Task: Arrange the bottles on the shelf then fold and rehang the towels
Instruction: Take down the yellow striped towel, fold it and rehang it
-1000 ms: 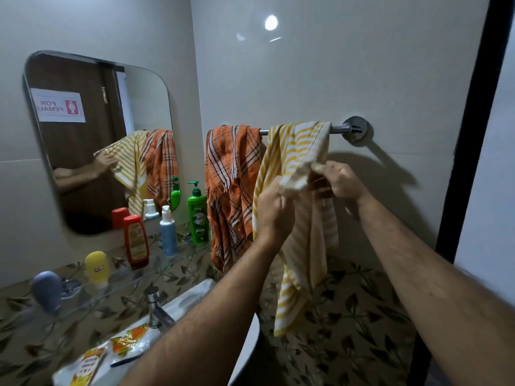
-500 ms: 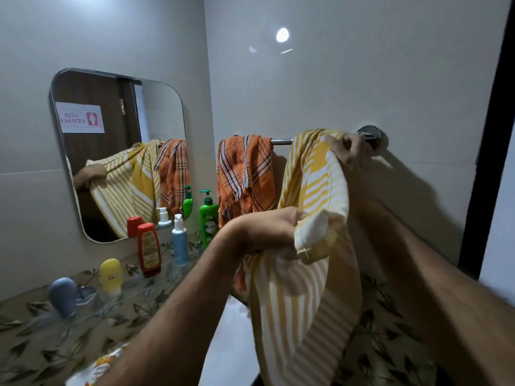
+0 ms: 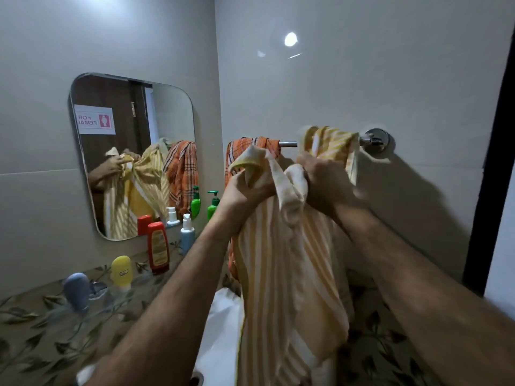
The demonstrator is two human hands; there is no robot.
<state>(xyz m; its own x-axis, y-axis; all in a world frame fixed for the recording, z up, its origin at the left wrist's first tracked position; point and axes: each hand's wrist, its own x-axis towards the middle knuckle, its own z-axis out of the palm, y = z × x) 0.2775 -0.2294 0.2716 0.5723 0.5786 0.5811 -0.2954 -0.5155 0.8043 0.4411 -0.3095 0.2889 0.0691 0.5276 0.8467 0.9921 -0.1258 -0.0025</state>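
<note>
Both hands hold the yellow striped towel (image 3: 289, 274) in front of the towel bar (image 3: 288, 144). The left hand (image 3: 245, 188) has its grip closed around a bunched upper edge of the cloth, a fold of which sticks up above the knuckles. The right hand (image 3: 320, 179), just beside it, has its fingers curled into another gathered part; its outline is smeared, so exactly how its fingers lie is hard to say. From the two hands the towel hangs down in long folds between the forearms, while its upper part runs up from the right hand and lies draped over the bar near the round chrome wall mount (image 3: 376, 140). At the left end of the same bar hangs the orange plaid towel (image 3: 250, 147), mostly hidden behind the left hand and the yellow cloth. Further left, on the glass shelf (image 3: 92, 307) under the mirror (image 3: 131, 154), the bottles stand in a row: a green pump bottle (image 3: 212, 204) nearest the towels, then a light blue pump bottle (image 3: 187, 232), a red bottle (image 3: 158, 247), a yellow bottle (image 3: 121, 271) and a grey-blue one (image 3: 76, 291). The mirror reflects the hands, both towels and a door sign (image 3: 94, 119). A white basin (image 3: 223, 330) shows below the forearms.
</note>
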